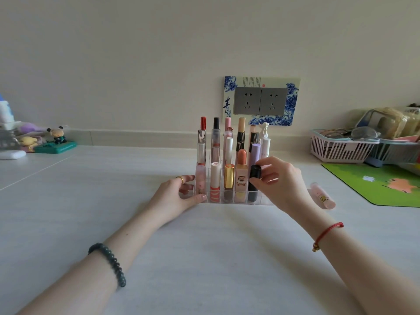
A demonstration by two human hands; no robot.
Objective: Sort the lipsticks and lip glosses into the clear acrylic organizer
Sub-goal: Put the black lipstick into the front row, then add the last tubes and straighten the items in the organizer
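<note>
One pink tube [322, 196] lies between right hand [280, 178] and green mat [375, 186].

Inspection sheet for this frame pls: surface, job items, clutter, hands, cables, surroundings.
Surface: pale grey tabletop; green cartoon mat at right.
Job's things: clear acrylic organizer holding upright tubes; black lipstick tube in its front row; pink lip gloss tube lying loose on the tabletop to its right.
Clutter: pink plastic basket far right; small toy figurines far left.
Grippers: left hand grips the organizer's left end; right hand pinches the black tube's cap.
Cables: nothing seen.
Surroundings: cream wall, grey double socket in a blue-and-white floral frame.
</note>
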